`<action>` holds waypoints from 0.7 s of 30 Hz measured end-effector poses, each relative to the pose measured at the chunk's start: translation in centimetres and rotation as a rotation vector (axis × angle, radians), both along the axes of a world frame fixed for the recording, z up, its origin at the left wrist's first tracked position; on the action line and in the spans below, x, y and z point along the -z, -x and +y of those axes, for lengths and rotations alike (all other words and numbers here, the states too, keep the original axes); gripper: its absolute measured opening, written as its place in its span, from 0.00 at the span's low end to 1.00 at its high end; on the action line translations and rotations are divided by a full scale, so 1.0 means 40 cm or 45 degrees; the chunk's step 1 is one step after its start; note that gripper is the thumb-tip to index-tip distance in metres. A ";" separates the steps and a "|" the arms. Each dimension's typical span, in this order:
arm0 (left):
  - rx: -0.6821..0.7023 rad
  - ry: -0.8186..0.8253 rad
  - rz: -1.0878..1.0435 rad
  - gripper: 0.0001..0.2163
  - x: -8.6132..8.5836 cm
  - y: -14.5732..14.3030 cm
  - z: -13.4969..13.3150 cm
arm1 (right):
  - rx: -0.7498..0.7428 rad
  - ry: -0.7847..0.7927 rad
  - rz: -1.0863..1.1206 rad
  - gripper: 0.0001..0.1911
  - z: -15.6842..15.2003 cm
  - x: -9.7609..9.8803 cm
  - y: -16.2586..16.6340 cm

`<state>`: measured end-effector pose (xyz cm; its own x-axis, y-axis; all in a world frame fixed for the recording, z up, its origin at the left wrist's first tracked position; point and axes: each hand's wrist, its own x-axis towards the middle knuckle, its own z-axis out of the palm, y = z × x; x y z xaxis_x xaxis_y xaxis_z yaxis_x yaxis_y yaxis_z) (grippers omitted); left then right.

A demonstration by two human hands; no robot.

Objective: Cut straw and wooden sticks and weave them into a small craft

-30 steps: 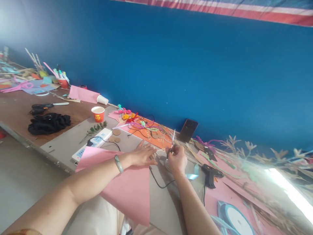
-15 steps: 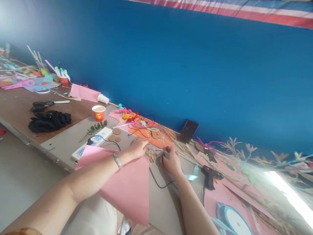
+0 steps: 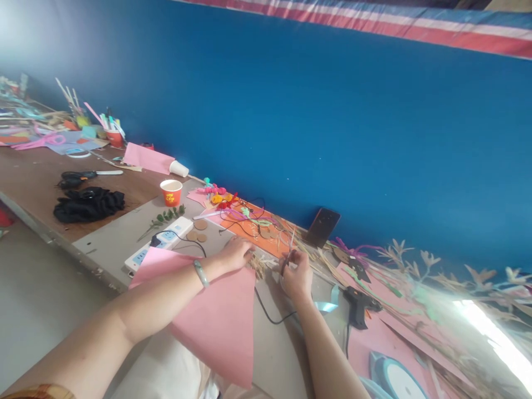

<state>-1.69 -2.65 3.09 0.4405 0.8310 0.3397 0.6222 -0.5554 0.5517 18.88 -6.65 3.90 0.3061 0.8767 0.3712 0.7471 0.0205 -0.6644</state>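
Note:
My left hand lies with its fingers stretched flat on the upper edge of a pink paper sheet, fingertips touching a small bundle of dried straw. A green bangle sits on that wrist. Just right of the straw, my right hand is closed round a pair of scissors, dark handle in the fingers and thin blades pointing up. A black cable runs across the grey tabletop between my two arms.
A black glue gun lies right of my right hand. A phone leans on the blue wall. A power strip, red paper cup, black cloth, orange paper, ribbon roll and dried stalks crowd the table.
My right hand dropped to the table with the scissors, then lifted a little again. My left hand slid slightly left, back from the straw.

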 end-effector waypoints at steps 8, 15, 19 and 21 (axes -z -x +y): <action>-0.076 -0.023 -0.131 0.08 0.000 0.013 0.016 | 0.175 -0.231 0.215 0.17 -0.005 -0.023 -0.003; -0.111 0.075 -0.312 0.07 -0.013 0.022 0.022 | 0.312 -0.273 0.414 0.20 -0.012 -0.048 0.008; -0.150 0.143 -0.446 0.08 -0.015 0.025 0.025 | 0.319 -0.256 0.481 0.21 -0.010 -0.045 0.001; -0.164 0.145 -0.464 0.08 -0.012 0.027 0.029 | 0.316 -0.257 0.512 0.21 -0.009 -0.041 -0.004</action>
